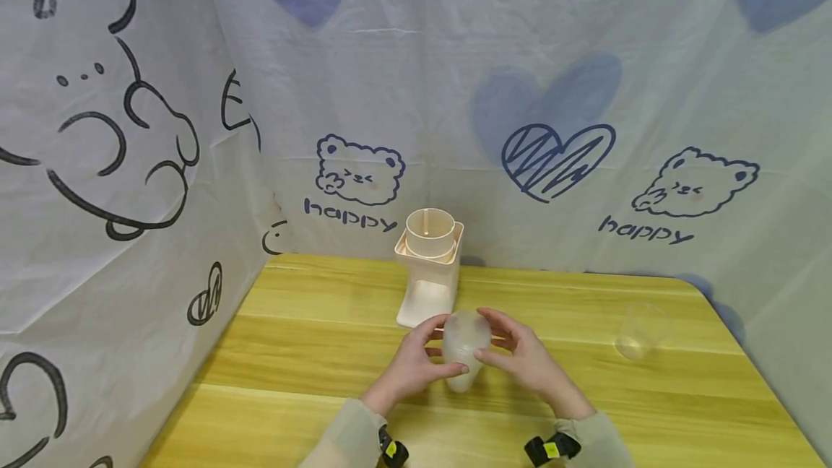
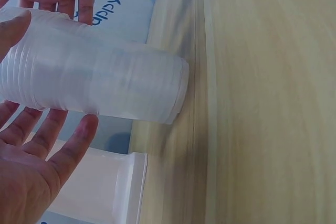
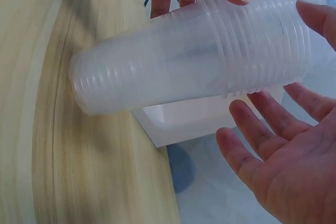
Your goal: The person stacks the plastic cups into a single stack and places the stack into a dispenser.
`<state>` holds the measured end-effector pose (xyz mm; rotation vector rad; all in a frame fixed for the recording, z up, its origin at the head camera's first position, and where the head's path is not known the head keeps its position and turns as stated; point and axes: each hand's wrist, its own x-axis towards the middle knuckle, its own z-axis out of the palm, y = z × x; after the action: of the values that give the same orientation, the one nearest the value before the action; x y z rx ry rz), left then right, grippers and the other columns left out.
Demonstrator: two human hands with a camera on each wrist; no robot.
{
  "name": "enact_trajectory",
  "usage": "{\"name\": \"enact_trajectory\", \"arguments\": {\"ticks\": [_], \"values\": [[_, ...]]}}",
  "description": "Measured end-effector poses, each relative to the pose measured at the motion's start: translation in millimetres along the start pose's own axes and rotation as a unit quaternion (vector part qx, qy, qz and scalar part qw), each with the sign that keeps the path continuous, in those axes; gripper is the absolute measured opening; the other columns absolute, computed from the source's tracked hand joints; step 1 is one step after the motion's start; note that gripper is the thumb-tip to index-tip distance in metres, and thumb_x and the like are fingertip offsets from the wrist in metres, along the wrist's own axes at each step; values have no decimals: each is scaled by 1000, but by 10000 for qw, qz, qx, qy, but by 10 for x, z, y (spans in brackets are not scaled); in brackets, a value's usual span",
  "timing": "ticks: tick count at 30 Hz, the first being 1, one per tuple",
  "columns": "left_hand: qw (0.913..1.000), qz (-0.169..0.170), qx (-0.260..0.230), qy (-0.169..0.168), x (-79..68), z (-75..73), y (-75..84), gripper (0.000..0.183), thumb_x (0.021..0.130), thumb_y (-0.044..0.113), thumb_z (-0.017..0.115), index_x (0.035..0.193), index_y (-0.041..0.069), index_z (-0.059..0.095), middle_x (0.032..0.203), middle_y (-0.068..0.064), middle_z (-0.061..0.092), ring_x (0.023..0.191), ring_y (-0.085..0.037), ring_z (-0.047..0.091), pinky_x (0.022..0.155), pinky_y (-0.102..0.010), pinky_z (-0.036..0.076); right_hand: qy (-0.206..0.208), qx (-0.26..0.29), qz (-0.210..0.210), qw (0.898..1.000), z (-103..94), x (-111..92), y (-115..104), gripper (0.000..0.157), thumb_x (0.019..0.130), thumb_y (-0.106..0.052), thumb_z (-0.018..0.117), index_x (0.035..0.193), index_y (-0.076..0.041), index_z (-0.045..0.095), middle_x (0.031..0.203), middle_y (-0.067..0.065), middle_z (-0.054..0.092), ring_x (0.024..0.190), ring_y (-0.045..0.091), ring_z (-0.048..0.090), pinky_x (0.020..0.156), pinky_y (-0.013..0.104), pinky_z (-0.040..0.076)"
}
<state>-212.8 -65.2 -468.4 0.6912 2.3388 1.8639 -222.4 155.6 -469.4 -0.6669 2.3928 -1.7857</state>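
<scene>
A stack of clear plastic cups [image 1: 466,341] stands roughly upright, mouths up, its narrow end close to the tabletop. From one side my left hand [image 1: 419,363] grips it, thumb across the near face and fingers around the back; the left wrist view shows those fingers [image 2: 79,135] against the cup rims. My right hand [image 1: 523,352] holds the other side, with curled fingers [image 3: 252,124] and thumb about the upper rims. Just behind the hands stands a cream cup dispenser [image 1: 432,295] with a round tube [image 1: 430,232] set in its top.
A single clear cup [image 1: 637,338] stands on the wooden table [image 1: 312,352] at the right. Behind the table hangs a white cloth [image 1: 442,92] printed with hearts and bears, and it continues along the left and right sides.
</scene>
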Motion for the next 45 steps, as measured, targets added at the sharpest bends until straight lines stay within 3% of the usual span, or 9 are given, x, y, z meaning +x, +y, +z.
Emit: {"name": "enact_trajectory", "arguments": {"ticks": [7, 12, 15, 19, 24, 29, 35, 38, 45], "values": [[10000, -28, -7, 22, 6, 6, -6, 68, 77, 1, 83, 136, 0, 50, 124, -12, 57, 108, -27, 58, 87, -41, 54, 314, 127, -285, 9990, -71, -38, 25, 67, 87, -2, 73, 145, 0, 39, 134, 25, 53, 124, 43, 48, 99, 58, 42], [10000, -42, 31, 62, 44, 36, -171, 70, 75, 1, 84, 137, 2, 50, 124, -12, 57, 108, -28, 58, 86, -39, 54, 722, 394, -198, 9964, -194, -113, -12, 63, 91, 2, 66, 146, 4, 35, 136, 27, 49, 127, 40, 45, 100, 38, 47], [9999, -59, 31, 103, 72, 58, -315, 73, 74, 2, 85, 138, 6, 50, 125, -10, 57, 109, -30, 57, 86, -39, 54, 998, 435, -121, 9940, -284, -172, -33, 63, 92, 1, 65, 147, 2, 34, 138, 27, 46, 128, 31, 46, 98, 25, 46], [9999, -58, -56, 109, 87, 64, -402, 73, 74, 6, 86, 138, 9, 51, 125, -8, 57, 111, -32, 57, 86, -38, 54, 1419, 444, -259, 9885, -422, -246, -54, 63, 92, 3, 64, 147, 3, 34, 137, 15, 48, 125, 18, 48, 96, 20, 46], [9999, -8, -123, 84, 86, 57, -406, 72, 74, 9, 87, 137, 9, 52, 124, -9, 57, 111, -35, 56, 86, -39, 55, 2049, 694, -461, 9752, -612, -318, -87, 62, 91, 8, 63, 146, 1, 36, 130, -7, 52, 123, 13, 48, 92, 14, 46], [9999, -46, -142, 74, 86, 57, -401, 72, 75, 8, 86, 137, 9, 51, 125, -9, 57, 111, -34, 56, 87, -39, 54, 2756, 480, -19, 9601, -807, -362, -109, 63, 92, 2, 66, 147, -3, 37, 130, -10, 48, 125, 13, 43, 93, 10, 42], [9998, -90, -137, 103, 81, 59, -367, 73, 75, 2, 85, 139, 6, 50, 126, -12, 56, 112, -34, 56, 87, -41, 54, 3446, -149, 671, 9362, -1059, -393, -76, 70, 90, -6, 71, 151, -9, 35, 141, 2, 43, 132, 21, 38, 99, 16, 40], [9999, -71, -123, 84, 59, 46, -252, 72, 75, -1, 84, 138, 2, 49, 125, -15, 56, 111, -36, 56, 86, -37, 55, 3666, -426, 870, 9253, -1207, -426, -55, 74, 91, -12, 72, 153, -12, 32, 149, 9, 38, 136, 22, 35, 106, 24, 37], [10000, -52, -47, 47, 8, 16, -20, 69, 76, 1, 83, 136, 0, 50, 123, -15, 57, 108, -30, 58, 84, -28, 54, 3713, -1075, 1359, 9122, -1509, -552, 27, 84, 91, -30, 71, 156, -11, 22, 159, 14, 23, 145, 29, 19, 116, 48, 21]]}}
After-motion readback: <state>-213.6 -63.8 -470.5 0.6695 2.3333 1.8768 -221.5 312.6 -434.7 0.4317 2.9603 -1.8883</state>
